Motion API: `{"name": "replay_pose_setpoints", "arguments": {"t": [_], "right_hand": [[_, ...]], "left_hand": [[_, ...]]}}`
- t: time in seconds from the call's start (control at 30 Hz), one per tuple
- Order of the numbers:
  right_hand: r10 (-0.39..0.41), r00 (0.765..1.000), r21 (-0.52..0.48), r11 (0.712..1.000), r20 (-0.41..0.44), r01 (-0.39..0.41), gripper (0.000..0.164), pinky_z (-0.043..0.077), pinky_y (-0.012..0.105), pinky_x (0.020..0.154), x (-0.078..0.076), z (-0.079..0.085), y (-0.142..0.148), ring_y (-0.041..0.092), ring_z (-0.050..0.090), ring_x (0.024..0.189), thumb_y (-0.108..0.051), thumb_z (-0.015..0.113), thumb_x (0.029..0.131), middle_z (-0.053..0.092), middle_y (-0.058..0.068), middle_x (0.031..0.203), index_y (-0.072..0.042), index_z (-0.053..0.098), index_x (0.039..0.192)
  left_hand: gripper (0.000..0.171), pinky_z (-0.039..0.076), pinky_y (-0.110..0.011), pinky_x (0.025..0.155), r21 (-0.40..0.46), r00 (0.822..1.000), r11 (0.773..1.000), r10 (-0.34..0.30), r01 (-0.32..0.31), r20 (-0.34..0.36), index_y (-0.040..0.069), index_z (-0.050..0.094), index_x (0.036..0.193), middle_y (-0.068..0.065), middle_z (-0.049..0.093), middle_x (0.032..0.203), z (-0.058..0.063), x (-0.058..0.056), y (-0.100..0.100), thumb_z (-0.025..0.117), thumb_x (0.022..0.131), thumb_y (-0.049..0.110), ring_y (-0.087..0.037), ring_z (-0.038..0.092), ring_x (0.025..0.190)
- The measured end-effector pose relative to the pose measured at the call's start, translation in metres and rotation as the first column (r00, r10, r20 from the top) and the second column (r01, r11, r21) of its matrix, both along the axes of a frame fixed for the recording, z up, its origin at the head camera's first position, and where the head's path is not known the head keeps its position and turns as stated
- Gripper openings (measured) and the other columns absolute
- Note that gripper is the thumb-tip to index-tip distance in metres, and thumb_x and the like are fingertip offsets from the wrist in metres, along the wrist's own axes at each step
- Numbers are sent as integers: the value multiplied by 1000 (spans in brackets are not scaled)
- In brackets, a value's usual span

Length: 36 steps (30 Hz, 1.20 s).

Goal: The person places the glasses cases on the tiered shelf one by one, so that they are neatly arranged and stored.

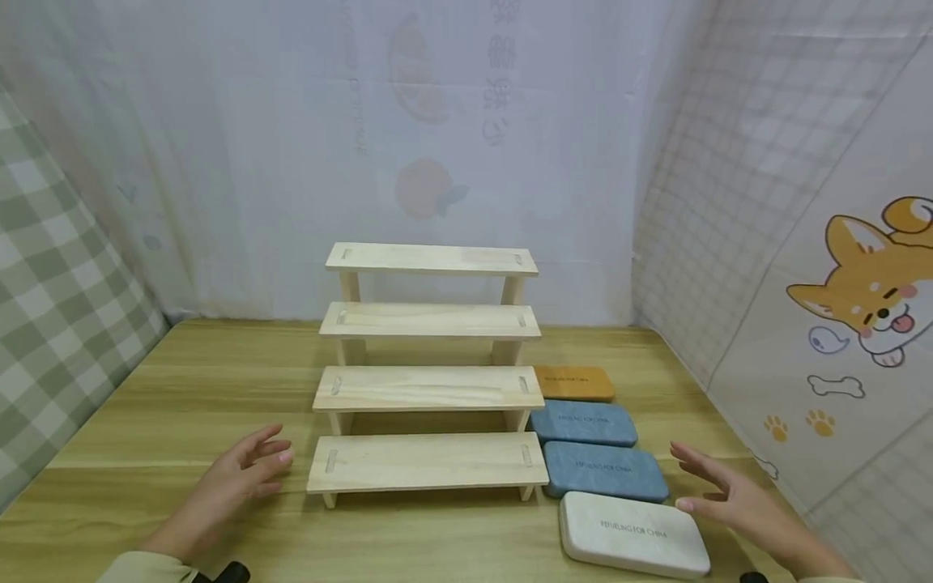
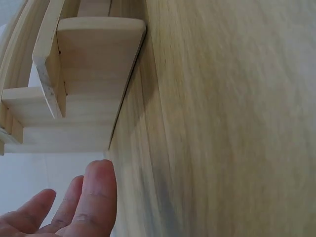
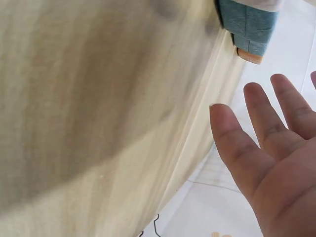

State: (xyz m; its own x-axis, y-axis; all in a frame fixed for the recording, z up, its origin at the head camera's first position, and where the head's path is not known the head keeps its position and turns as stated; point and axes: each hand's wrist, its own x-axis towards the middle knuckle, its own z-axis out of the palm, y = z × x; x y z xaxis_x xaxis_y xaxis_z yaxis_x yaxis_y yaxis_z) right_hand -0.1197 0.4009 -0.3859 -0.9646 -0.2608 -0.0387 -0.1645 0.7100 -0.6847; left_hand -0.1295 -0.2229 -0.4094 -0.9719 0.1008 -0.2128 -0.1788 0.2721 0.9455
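A pale wooden stepped rack (image 1: 430,463) with several shelves stands mid-table. Left of its lowest shelf, my left hand (image 1: 236,478) hovers with fingers loosely extended, holding nothing; the left wrist view shows its fingertips (image 2: 98,182) apart from the rack's side (image 2: 94,74). Along the rack's right side lie a white case (image 1: 634,544), two blue cases (image 1: 605,479) (image 1: 583,431) and an orange case (image 1: 583,389), in a row front to back. My right hand (image 1: 736,506) is just right of the white and nearer blue cases, its fingers spread and holding nothing.
The wood-grain table (image 1: 219,364) carries everything. A pale printed curtain (image 1: 291,162) hangs behind it. Green checked cloth (image 1: 58,283) borders the left side, and a sheet with a cartoon dog (image 1: 889,300) borders the right.
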Motion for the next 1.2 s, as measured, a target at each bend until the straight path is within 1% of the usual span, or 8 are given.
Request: {"name": "replay_pose_setpoints", "arguments": {"t": [0.13, 0.3, 0.37, 0.57, 0.83, 0.9, 1.0, 1.2], "right_hand": [[26, 996, -78, 997, 81, -19, 65, 50, 21, 79, 0, -2, 2, -21, 38, 109, -12, 60, 95, 46, -3, 139, 11, 27, 146], [68, 997, -78, 995, 44, -64, 60, 49, 19, 77, 4, -6, 7, -18, 42, 109, -8, 63, 92, 43, -37, 126, 12, 35, 141], [70, 997, -38, 997, 40, -68, 57, 48, 19, 76, 6, -6, 8, -16, 44, 108, -9, 64, 92, 49, -30, 127, 10, 39, 140], [63, 989, 15, 998, 135, -65, 54, 45, 19, 76, 9, -4, 9, -14, 46, 107, -15, 63, 93, 53, 25, 132, 8, 43, 138], [208, 977, -153, 968, 36, -201, 46, 49, 18, 78, 11, -18, 14, -11, 50, 108, 2, 64, 88, 54, -29, 122, -2, 54, 133], [228, 973, -156, 962, 16, -223, 46, 50, 18, 79, 11, -20, 14, -11, 50, 108, 4, 64, 87, 54, -29, 123, -2, 55, 131], [228, 972, -134, 966, 52, -219, 46, 51, 19, 79, 11, -19, 14, -12, 49, 107, 2, 65, 87, 51, -32, 123, 13, 50, 130], [186, 969, -83, 981, 165, -174, 52, 49, 18, 79, 13, -16, 14, -17, 42, 106, -8, 67, 88, 47, -35, 121, 10, 48, 134]], "left_hand": [[72, 53, -35, 89, 63, 1000, 998, 6, -8, 27, -7, 15, 150, -35, 30, 145, -4, 0, 2, 56, 99, 22, -37, 48, 123], [72, 53, -34, 89, 130, 999, 991, 3, -9, 44, -8, 16, 148, -36, 31, 142, -8, -1, 6, 57, 98, 22, -30, 53, 117], [72, 53, -35, 89, 149, 999, 989, 0, -8, 53, -9, 16, 148, -36, 32, 141, -9, -1, 8, 57, 98, 23, -28, 55, 115], [70, 53, -37, 89, 187, 996, 982, 0, -17, 93, -9, 17, 147, -34, 35, 140, -12, -5, 13, 55, 99, 24, -27, 56, 113], [70, 51, -40, 91, 229, 992, 973, -63, 37, 109, -15, 15, 145, -36, 34, 138, -18, -8, 17, 53, 100, 23, -25, 55, 111], [71, 52, -39, 90, 241, 990, 969, -82, 52, 114, -15, 13, 145, -36, 34, 138, -19, -8, 18, 53, 100, 23, -23, 56, 109], [73, 52, -39, 90, 251, 987, 966, -102, 69, 125, -15, 10, 146, -36, 34, 139, -19, -10, 18, 53, 100, 23, -21, 57, 106], [75, 52, -37, 87, 272, 982, 959, -126, 83, 142, -15, 8, 146, -27, 43, 133, -20, -12, 19, 53, 100, 25, -17, 58, 102]]}}
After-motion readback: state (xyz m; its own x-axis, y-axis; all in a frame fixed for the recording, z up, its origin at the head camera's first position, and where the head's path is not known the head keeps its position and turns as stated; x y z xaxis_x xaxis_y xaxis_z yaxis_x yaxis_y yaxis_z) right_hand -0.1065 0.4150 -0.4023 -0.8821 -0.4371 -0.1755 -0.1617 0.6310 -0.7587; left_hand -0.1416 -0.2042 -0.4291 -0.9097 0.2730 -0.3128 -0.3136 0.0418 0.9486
